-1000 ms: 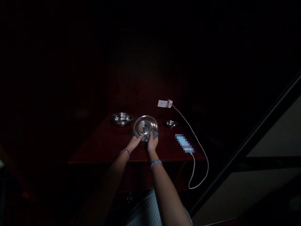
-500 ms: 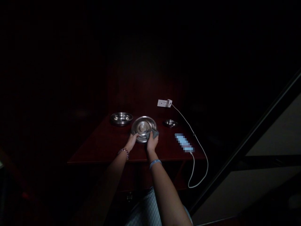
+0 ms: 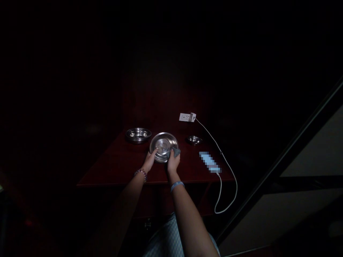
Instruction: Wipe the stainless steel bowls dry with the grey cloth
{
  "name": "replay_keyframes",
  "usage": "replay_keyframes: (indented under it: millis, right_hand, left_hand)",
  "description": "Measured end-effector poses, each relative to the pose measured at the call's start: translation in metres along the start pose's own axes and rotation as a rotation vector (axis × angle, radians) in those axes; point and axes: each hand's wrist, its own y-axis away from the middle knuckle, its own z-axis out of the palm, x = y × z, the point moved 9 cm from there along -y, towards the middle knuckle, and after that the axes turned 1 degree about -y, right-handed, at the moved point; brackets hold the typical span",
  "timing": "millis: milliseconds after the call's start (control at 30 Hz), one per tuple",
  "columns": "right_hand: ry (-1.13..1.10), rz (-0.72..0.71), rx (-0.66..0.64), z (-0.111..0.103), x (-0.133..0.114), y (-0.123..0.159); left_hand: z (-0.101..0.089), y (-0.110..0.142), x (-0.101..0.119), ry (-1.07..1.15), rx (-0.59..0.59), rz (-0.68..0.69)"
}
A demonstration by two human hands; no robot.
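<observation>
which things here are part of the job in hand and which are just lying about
In use:
- steel bowl, held in the left hand and right hand
- grey cloth, under the right thumb against that bowl

Apparently lying about:
- pixelated device and white cable
- plugged-in charger

Unclear: left-side dishware, small dish

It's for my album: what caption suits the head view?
Left hand gripping a metal bowl, right hand holding grey cloth against it, at a red table.
</observation>
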Motion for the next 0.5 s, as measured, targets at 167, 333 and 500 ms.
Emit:
replay_keyframes:
  millis: [167, 333, 500]
  right_hand:
    - [-0.009, 0.001, 0.047, -0.005, 0.003, -0.003]
    - [-0.042, -0.011, 0.061, -0.007, 0.004, -0.004]
    - [-0.025, -0.010, 0.031, -0.004, 0.007, -0.004]
  left_hand:
    - [0.009, 0.005, 0.011, -0.009, -0.092, 0.094]
    - [0.019, 0.004, 0.008, -0.068, -0.199, 0.181]
    - [0.021, -0.002, 0.000, -0.096, -0.223, 0.178]
